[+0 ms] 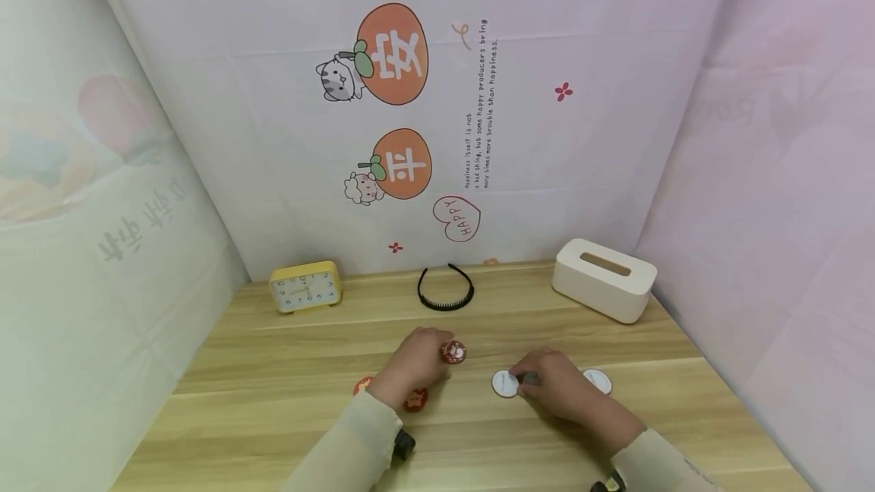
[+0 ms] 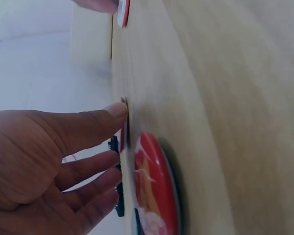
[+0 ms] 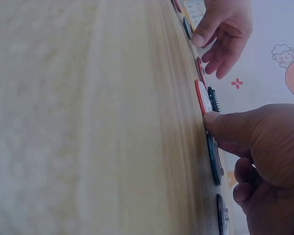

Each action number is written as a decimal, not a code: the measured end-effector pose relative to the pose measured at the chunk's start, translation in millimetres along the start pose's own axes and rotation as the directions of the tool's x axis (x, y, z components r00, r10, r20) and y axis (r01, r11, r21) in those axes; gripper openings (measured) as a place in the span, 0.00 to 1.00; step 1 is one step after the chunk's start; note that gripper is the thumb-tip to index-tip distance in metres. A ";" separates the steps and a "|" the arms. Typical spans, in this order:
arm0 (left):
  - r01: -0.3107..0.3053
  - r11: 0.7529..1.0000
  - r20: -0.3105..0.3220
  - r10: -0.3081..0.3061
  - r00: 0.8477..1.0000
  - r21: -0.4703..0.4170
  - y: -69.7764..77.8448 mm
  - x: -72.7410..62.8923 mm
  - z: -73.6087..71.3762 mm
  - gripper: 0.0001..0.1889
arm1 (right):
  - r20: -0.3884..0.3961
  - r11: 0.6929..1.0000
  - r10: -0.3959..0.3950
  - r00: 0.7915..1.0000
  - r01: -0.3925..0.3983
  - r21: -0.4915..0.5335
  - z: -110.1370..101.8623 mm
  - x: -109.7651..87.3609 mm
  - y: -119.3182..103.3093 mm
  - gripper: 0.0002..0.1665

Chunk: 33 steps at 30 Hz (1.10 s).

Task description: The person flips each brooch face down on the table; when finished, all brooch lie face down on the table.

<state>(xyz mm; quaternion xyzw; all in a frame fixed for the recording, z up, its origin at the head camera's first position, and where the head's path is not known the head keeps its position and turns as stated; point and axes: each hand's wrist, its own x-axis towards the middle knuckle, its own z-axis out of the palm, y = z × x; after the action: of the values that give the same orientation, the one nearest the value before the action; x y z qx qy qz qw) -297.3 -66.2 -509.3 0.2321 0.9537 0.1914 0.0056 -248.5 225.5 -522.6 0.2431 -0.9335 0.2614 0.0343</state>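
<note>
My left hand (image 1: 422,359) is beside a red round button badge (image 1: 453,352) that lies flat with its picture face up. In the left wrist view, the thumb of that hand covers part of the badge's edge, and the other fingers are loosely spread. My right hand (image 1: 552,382) pinches the edge of a white-backed, red-rimmed button badge (image 1: 506,383) at the table surface. Under the right hand, a dark disc (image 3: 214,159) is partly hidden. Another white-backed badge (image 1: 598,380) lies to its right.
Two more red badges, one bright (image 1: 363,384) and one darker (image 1: 415,400), lie by the left wrist on the wooden table (image 1: 472,454). Along the back stand a yellow clock (image 1: 305,287), a black headband (image 1: 446,305) and a white tissue box (image 1: 604,279), before a printed cloth wall (image 1: 273,135).
</note>
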 end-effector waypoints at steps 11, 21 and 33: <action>0.011 1.000 0.031 -0.011 0.999 0.011 -3.6 6.7 -1.1 0.24 | 0.008 1.000 -0.001 1.000 0.000 0.007 -1.2 1.1 -2.7 0.13; 0.013 0.999 0.062 -0.011 0.998 -0.045 -1.0 0.8 -2.2 0.18 | -0.009 1.000 -0.009 1.000 0.009 -0.010 0.5 3.5 -0.2 0.13; -0.049 0.997 0.117 0.056 0.992 -0.061 12.3 -13.0 0.6 0.20 | 0.002 1.000 0.021 1.000 -0.021 0.003 -0.7 -0.2 -2.7 0.13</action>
<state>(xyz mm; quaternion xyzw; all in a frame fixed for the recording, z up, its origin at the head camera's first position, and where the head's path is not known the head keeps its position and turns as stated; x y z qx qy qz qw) -280.3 -61.7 -506.3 0.2678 0.9393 0.2048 0.0639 -247.1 223.9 -520.8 0.2338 -0.9356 0.2627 0.0301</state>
